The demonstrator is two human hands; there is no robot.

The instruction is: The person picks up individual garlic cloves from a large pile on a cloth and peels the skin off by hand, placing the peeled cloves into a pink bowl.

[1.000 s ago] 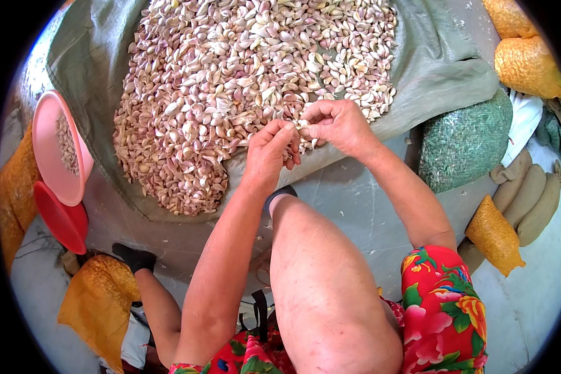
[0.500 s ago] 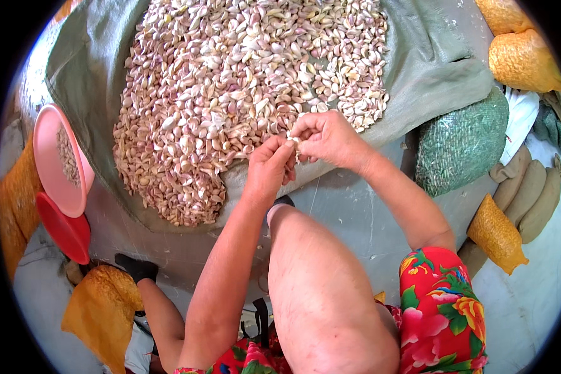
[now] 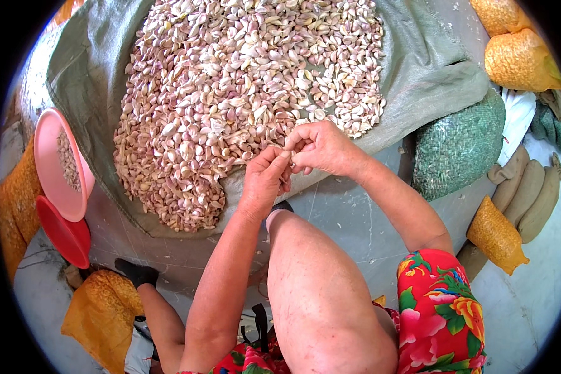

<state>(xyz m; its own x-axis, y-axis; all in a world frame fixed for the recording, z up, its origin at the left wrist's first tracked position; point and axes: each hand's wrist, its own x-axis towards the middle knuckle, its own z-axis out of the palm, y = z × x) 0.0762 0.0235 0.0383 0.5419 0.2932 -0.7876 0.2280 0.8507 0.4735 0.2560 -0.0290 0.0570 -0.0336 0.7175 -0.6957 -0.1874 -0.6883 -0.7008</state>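
My left hand (image 3: 265, 179) and my right hand (image 3: 321, 149) meet at the near edge of a heap of unpeeled garlic cloves (image 3: 224, 93). Thumb and fingers of both are pinched together on a small pale garlic clove (image 3: 293, 156), mostly covered by the fingertips. White and purplish skins show across the heap. Beneath it spreads a grey-green woven sheet (image 3: 427, 96), its near edge folded just in front of my hands.
At the left, a tilted pink basin (image 3: 42, 168) holds cloves, beside a red basin (image 3: 65, 234). A green mesh sack (image 3: 458, 146) lies at the right. Orange mesh bags (image 3: 495, 234) and brown sacks (image 3: 542, 199) rest farther right. Another orange bag (image 3: 100, 311) sits lower left.
Both hands have shifted slightly down and left, and the fingertips have drawn closer together over the clove. The heap looks the same.
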